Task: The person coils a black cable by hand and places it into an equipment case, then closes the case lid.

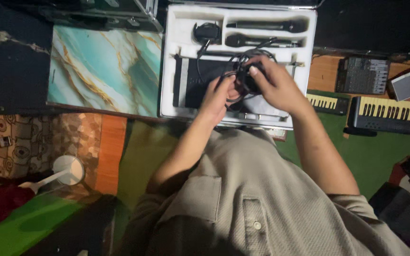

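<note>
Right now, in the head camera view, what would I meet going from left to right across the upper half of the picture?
Marbled teal panel → white foam-lined case → left hand → black cable bundle → right hand → small mixer → keyboard.

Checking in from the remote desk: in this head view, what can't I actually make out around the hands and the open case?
- Head view: the black cable bundle is mostly covered by the left hand and right hand; its ends and plug type cannot be told.
- The black unit in the white foam case is dark and partly hidden by both hands.
- The keyboard is cut off by the right edge.
- The mixer knobs are too small to read.
</note>
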